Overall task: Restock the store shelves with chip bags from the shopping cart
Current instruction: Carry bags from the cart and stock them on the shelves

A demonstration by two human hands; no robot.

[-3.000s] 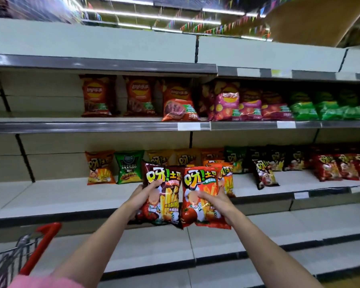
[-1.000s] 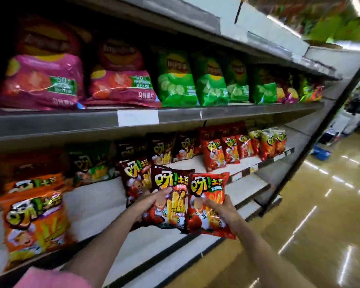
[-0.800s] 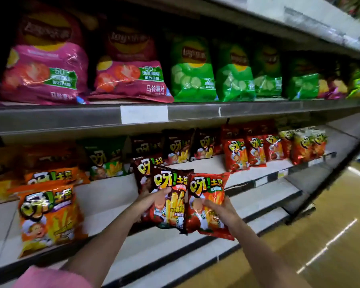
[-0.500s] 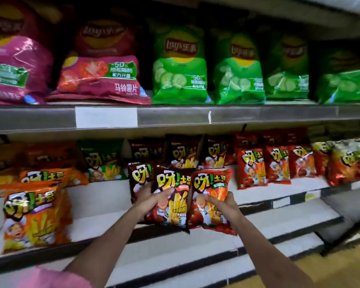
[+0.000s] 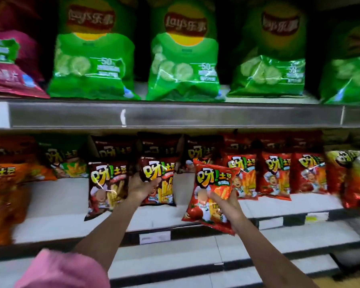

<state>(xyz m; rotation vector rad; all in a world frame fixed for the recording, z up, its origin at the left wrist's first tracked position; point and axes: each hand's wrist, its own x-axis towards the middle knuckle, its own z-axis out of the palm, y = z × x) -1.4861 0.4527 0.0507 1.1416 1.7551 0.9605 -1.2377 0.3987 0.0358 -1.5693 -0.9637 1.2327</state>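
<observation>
Where edges blur, orange bags (image 5: 4,196) unreadable

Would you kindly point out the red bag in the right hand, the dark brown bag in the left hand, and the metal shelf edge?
red bag (image 5: 213,179): head view, yellow logo.
dark brown bag (image 5: 162,190): head view, front panel.
metal shelf edge (image 5: 216,118): head view, front strip.

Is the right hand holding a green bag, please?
No, the right hand grips a red chip bag; the green bags sit on the shelf above.

Green bags (image 5: 183,65) above; one brown bag (image 5: 160,183), one red bag (image 5: 212,194).
</observation>
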